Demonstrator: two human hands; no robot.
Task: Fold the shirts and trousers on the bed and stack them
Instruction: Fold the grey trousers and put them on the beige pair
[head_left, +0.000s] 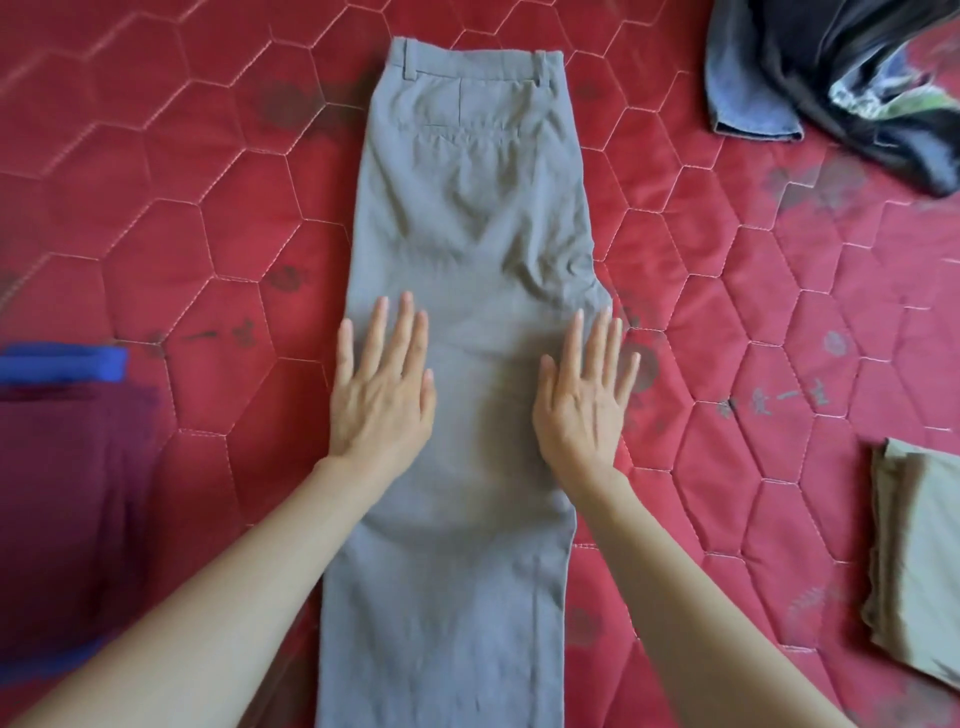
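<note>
On the red quilted bed (182, 234) I press my left hand (382, 395) and right hand (584, 402) flat, fingers straight, on grey trousers (467, 234); faint mattress print (769, 402) stays unreadable

Grey trousers (457, 312) lengthwise on red bed (208, 208); left hand (382, 395), right hand (584, 400) flat on them.

A single head-worn wide-angle camera looks steeply down and forward, close above the red quilted bed (727, 322) with hexagon stitching. The flat grey trousers (467, 234) run up the frame's centre, waistband farthest from the lens.
</note>
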